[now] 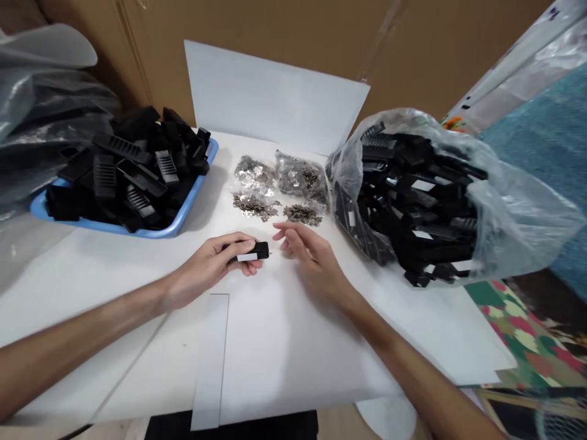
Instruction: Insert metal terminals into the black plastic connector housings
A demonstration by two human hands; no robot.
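My left hand (220, 263) is closed around a small black plastic piece (261, 250) with a pale strip along its side. A tiny metal tip (270, 253) sticks out of its right end. Just right of that tip is my right hand (312, 256), its fingers loosely bent and apart, with nothing visible in them. Beyond the hands lie two loose heaps of small flat metal pieces, the left heap (254, 206) and the right heap (302, 214). Behind them are two clear bags of similar pieces, a left bag (254, 174) and a right bag (300, 177).
At the left, a blue tray (183, 214) is heaped with ridged black plastic parts (132, 165). A large clear plastic bag (504, 220) of black parts with pale strips stands at the right. A white board (279, 91) leans against cardboard (293, 24) behind the white table (257, 354).
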